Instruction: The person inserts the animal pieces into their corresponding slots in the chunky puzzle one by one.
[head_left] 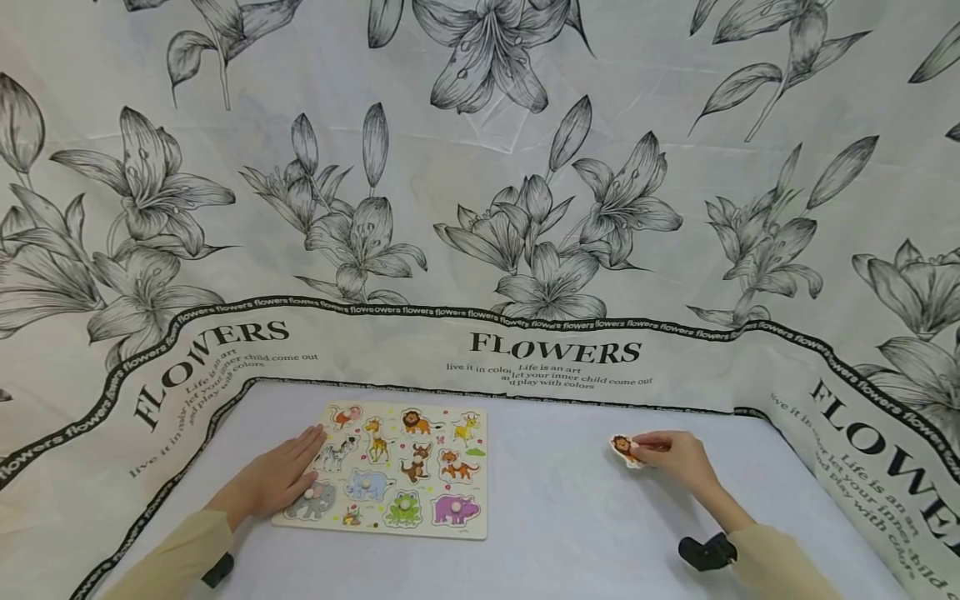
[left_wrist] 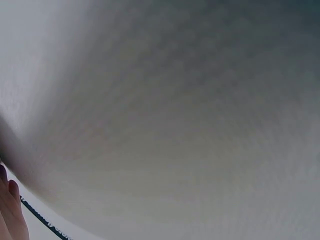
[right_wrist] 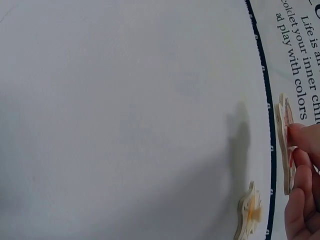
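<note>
A wooden animal puzzle board [head_left: 390, 531] lies on the white table, left of centre. My left hand [head_left: 273, 479] rests on its left edge with straight fingers, near the zebra [head_left: 337, 454] and the grey elephant [head_left: 313, 502]. To the right, my right hand [head_left: 678, 458] pinches a lion puzzle piece [head_left: 622, 450] between thumb and fingers. The right wrist view shows a held piece [right_wrist: 284, 145] edge-on, its picture mostly hidden. Below it there, a second piece [right_wrist: 249, 215] with a yellowish knob appears. In the left wrist view only some fingers [left_wrist: 12, 205] show.
White cloth [head_left: 555, 492] covers the tabletop between board and right hand. A flower-printed curtain [head_left: 480, 208] with a lettered border stands behind and along both sides. Black wrist straps [head_left: 707, 552] sit at the sleeves. A pale blurred surface [left_wrist: 165, 140] fills most of the left wrist view.
</note>
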